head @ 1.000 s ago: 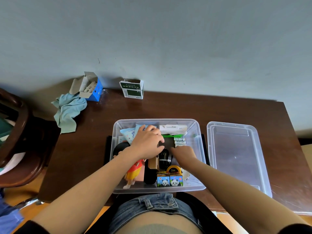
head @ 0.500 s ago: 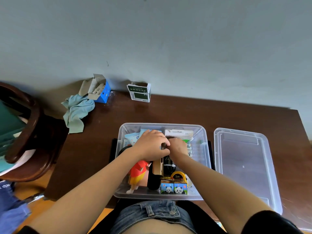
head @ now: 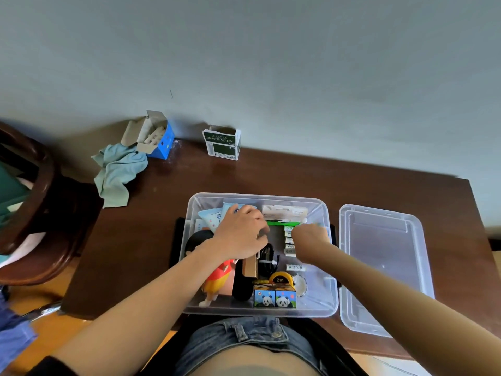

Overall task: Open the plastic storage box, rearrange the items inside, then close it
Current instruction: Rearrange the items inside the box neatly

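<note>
Grey-blue wall rises behind a dark brown wooden desk (head: 311,180), and on that desk, near its front edge, sits the clear plastic storage box (head: 329,256), open, with its lid (head: 385,270) lying flat just beside it to the right.

Both hands are down inside the box. The left hand (head: 242,236) lies knuckles-up over the middle, fingers curled down onto a brown cardboard piece (head: 250,265) whose lower end shows below the palm; whether it truly grips that piece cannot be told. The right hand (head: 310,237) is blurred, its fingers bent downward over a column of small white labelled packets (head: 289,244); what it holds, if anything, cannot be told.

Around the hands the box holds light-blue tissue packs (head: 214,217) at the back left, a white carton (head: 284,211) at the back right with a green strip (head: 282,223) in front of it, a figurine with black hair and a red-orange body (head: 217,280) on the left, a coiled black cable (head: 267,257) in the middle, a yellow tape measure marked 2m (head: 280,279), and two small panda boxes (head: 274,298) against the near wall.

Further out, at the back of the desk, an open blue box (head: 162,142) stands beside a crumpled pale-green cloth (head: 119,172), and a green-and-white carton (head: 221,143) stands against the wall. A dark wooden chair (head: 40,207) is at the left.
</note>
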The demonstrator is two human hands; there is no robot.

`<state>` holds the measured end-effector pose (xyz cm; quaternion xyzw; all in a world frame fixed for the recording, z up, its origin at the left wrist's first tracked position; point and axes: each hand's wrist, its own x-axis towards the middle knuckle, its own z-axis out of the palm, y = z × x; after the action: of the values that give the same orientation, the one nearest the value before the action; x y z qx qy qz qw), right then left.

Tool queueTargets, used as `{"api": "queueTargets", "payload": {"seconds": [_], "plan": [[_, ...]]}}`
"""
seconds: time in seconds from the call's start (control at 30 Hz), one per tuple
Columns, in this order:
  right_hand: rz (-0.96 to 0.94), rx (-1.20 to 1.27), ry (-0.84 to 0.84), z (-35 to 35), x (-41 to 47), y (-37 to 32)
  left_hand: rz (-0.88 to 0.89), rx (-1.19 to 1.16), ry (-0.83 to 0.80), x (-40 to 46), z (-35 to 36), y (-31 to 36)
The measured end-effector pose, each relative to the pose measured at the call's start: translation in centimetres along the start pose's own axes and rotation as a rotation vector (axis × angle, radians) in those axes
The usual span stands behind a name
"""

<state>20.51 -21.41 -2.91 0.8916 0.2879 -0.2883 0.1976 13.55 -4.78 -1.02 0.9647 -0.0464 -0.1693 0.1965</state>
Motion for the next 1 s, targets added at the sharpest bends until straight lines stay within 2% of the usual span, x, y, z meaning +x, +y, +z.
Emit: {"api": "queueTargets", "payload": {"seconds": [0.17,0.33,0.6,0.73,0.87,1.0], "plan": [[-0.005,-0.032,-0.078,1.7,-0.4,-1.1,0.004,-0.005,0.017,-0.2,0.0,0.0],[0.016,-0.111,-0.074,2.7,0.1,-1.9,0.004,-0.012,0.002,-0.2,-0.1,0.1],[-0.149,-0.222,-0.128,3.4,0.0,-2.0,0.002,0.000,0.006,0.0,0.2,-0.1],[-0.161,-0.136,-0.069,3.8,-0.1,-2.0,0.000,-0.006,0.016,0.0,0.3,-0.1],[-0.085,-0.049,-0.078,3.8,-0.4,-2.5,0.004,-0.015,0.016,0.0,0.2,-0.1],[-0.073,0.226,-0.080,2.7,-0.6,-1.7,0.012,-0.012,0.021,-0.1,0.2,-0.1]]}}
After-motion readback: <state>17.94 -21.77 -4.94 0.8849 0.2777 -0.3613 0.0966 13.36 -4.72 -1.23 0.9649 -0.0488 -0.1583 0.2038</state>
